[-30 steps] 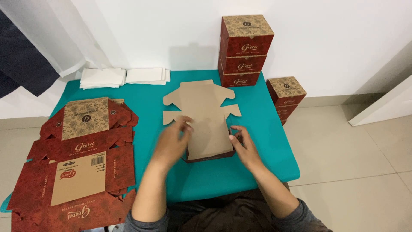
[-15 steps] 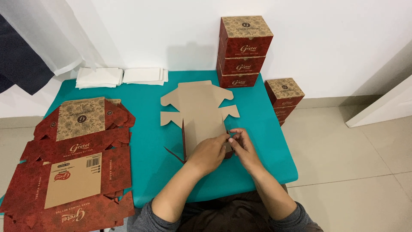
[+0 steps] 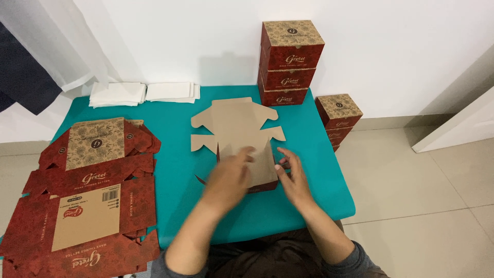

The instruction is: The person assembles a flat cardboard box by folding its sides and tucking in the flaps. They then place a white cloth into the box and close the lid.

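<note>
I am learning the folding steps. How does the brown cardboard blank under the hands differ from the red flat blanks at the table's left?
The brown cardboard blank shows its plain inside; the red flat blanks show patterned print. It lies single with both hands on it; they lie stacked, untouched. Both are unfolded cardboard.

Both forearms reach forward from the near edge. The left hand [image 3: 230, 172] is blurred, fingers spread, palm down — the right hand [image 3: 292, 175] sits just beside it, fingers loosely curled.

Unfolded carton [image 3: 234, 126]: brown inside up, mid-worktop.
Flat cartons [image 3: 85, 195]: red and tan pile, left.
Made-up boxes [image 3: 289, 62]: red stack at wall.
Floor boxes [image 3: 338, 116]: red, right.
</note>
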